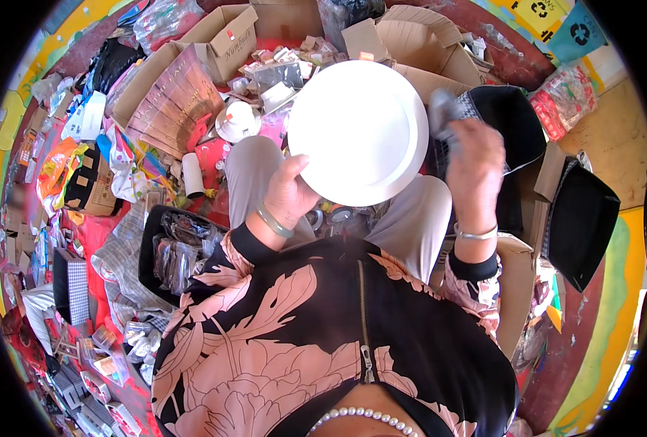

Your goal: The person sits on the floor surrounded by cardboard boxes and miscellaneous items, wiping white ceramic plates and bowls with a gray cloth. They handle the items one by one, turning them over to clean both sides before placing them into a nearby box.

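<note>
A large round white plate [356, 135] with a raised rim is tilted up above my knees. My left hand [290, 195] grips its lower left edge, thumb on the front face and fingers hidden behind. To the right of the plate, apart from its rim, my right hand [476, 164] is raised and blurred by motion. It is closed on a grey cloth [446, 113], bunched at the fingertips and also smeared. Small clear and metallic pieces [338, 215] show between my legs, under the plate.
Open cardboard boxes [418, 40] and a heap of small packages [294, 62] are beyond the plate. Black fabric-lined bins [582, 222] stand at the right. On the left are a black bin of plastic-wrapped items [181, 251], a white roll [192, 175] and a white cup-shaped piece [237, 120].
</note>
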A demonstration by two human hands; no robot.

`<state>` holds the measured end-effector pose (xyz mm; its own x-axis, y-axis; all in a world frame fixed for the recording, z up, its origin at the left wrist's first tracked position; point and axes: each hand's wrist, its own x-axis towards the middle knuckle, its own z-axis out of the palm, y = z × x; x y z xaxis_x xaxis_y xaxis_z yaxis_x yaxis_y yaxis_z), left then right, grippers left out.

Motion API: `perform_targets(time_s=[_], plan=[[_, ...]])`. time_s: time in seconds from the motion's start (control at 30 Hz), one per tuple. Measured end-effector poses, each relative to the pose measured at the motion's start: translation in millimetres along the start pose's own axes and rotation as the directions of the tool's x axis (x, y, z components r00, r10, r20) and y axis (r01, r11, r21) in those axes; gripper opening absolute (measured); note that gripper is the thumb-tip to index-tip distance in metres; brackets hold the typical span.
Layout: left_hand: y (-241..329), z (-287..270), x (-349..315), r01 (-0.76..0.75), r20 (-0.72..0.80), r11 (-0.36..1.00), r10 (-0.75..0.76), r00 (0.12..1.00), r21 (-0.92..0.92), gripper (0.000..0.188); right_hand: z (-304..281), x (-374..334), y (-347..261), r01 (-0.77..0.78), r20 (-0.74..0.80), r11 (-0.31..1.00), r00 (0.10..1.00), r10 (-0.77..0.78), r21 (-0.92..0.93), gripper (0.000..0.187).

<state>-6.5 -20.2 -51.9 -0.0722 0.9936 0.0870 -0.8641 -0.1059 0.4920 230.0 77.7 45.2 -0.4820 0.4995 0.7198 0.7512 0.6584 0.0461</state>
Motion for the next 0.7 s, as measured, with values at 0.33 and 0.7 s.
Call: perform_targets(time_s=[0.33, 0.7], plan=[[-2.4, 17.0, 7.3, -0.072, 0.046, 0.997, 0.073, 0.996, -0.034, 0.060, 35.0, -12.5, -36.0, -0.086, 0.129, 0.900, 0.991, 0.033, 0.428, 0.049], [-2.1, 11.3, 10.2, -0.068, -0.130, 0.997, 0.071, 0.989, 0.029, 0.050, 17.2, -30.8, -85.9, 0.171, 0.299, 0.863, 0.891, -0.341, 0.475, 0.051]])
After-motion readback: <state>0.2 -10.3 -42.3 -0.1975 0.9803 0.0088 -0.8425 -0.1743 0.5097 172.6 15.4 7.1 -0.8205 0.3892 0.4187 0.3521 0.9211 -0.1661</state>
